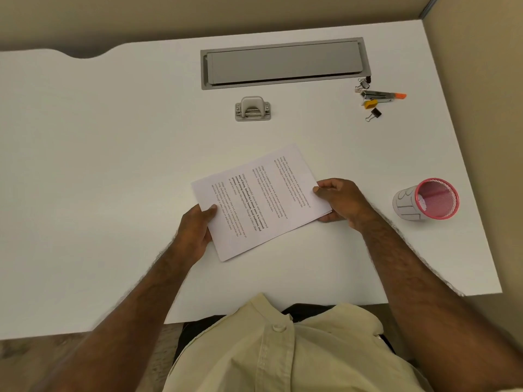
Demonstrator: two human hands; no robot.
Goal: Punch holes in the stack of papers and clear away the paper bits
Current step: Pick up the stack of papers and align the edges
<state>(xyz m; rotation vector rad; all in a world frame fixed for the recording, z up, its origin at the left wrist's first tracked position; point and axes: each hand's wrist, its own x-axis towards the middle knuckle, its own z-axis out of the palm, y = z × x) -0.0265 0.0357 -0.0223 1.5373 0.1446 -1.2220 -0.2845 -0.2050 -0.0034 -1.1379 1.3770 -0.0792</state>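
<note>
— My left hand (195, 230) has the papers (260, 200) by their near-left edge, thumb on top of the sheet, fingers curled underneath. My right hand (338, 200) pinches the opposite edge the same way, thumb lying on the page and fingers below it.

— So the stack sits between your two hands?

— Yes, held by both, turned at an angle so the printed lines run slantwise to me. Whether it's lifted or resting on the desk (113, 165) I can't tell.

— And the punch?

— The punch (252, 108) stands well beyond my hands, out past the far corner of the papers, apart from them, nothing touching it. Farther still behind it is a grey hatch (284, 63) set into the desk.

— Anything off to your right?

— Just beyond my right hand, a pink mesh cup (430, 199) lies tipped on its side, mouth toward me, with a white label wrapped round it. I see a few pale flecks inside; what they are I can't make out. Far ahead of that hand there's a stapler (377, 95) with an orange marker tip just beside it, and some binder clips (373, 113) scattered close around them.
</note>
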